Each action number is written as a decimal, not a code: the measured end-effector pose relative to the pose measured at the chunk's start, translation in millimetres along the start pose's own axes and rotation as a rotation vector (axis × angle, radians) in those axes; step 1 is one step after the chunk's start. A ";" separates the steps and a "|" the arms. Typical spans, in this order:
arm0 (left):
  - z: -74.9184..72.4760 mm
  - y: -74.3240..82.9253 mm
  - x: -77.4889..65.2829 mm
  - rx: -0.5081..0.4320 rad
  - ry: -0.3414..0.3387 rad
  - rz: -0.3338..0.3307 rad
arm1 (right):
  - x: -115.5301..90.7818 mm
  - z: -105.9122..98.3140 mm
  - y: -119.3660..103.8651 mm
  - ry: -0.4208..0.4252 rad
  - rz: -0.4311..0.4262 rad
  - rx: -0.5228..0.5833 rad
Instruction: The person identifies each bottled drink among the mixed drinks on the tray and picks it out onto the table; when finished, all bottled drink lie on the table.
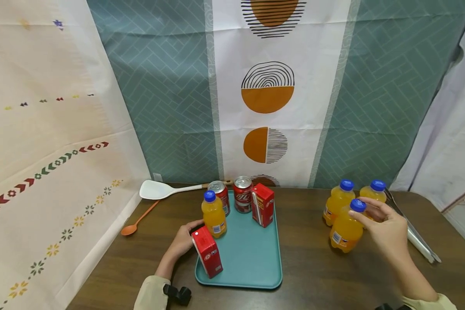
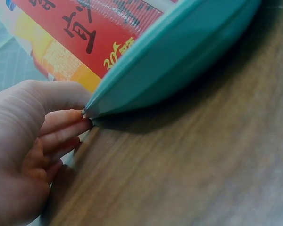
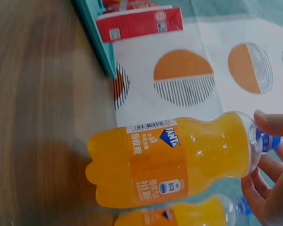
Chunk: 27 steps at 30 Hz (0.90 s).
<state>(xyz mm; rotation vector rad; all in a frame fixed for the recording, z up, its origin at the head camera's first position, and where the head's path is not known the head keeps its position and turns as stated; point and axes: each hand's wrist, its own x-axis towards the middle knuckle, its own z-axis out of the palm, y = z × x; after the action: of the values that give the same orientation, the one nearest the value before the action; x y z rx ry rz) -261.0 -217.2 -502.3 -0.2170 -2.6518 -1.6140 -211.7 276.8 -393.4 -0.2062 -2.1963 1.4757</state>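
Note:
My left hand (image 1: 182,239) pinches the rim of a teal tray (image 1: 252,262) at its left side; the left wrist view shows thumb and fingers meeting on the edge. On the tray stand an orange soda bottle (image 1: 214,215), two red soda cans (image 1: 243,196) and two red drink cartons (image 1: 208,254), the nearer carton close to my left hand. At the right, my right hand (image 1: 387,228) holds another orange soda bottle (image 3: 155,165) by its neck, just below the blue cap. That bottle is upright; whether its base touches the table cannot be told.
Two more orange soda bottles (image 1: 339,200) stand behind the held one. Metal tongs (image 1: 418,241) lie to their right. A white spatula (image 1: 156,190) and an orange spoon (image 1: 131,228) lie left of the tray. A patterned cloth (image 1: 271,163) hangs behind the wooden table.

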 end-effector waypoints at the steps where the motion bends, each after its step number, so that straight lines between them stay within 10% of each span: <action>1: -0.2 -0.4 0.0 -0.001 0.001 -0.002 | 1.6 -1.8 1.5 0.015 0.008 0.001; 13: -0.5 -1.9 1.7 -0.029 -0.017 -0.015 | 14.7 -19.4 10.8 0.199 0.171 0.094; 27: -1.0 2.6 0.6 -0.015 -0.022 -0.022 | 22.8 -24.9 21.6 0.272 0.121 0.084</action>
<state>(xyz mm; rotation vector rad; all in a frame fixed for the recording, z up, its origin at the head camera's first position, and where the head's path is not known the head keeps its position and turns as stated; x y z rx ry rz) -261.3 -216.9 -499.5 -0.2073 -2.6687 -1.6478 -223.0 315.0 -398.4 -0.4889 -1.9305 1.5022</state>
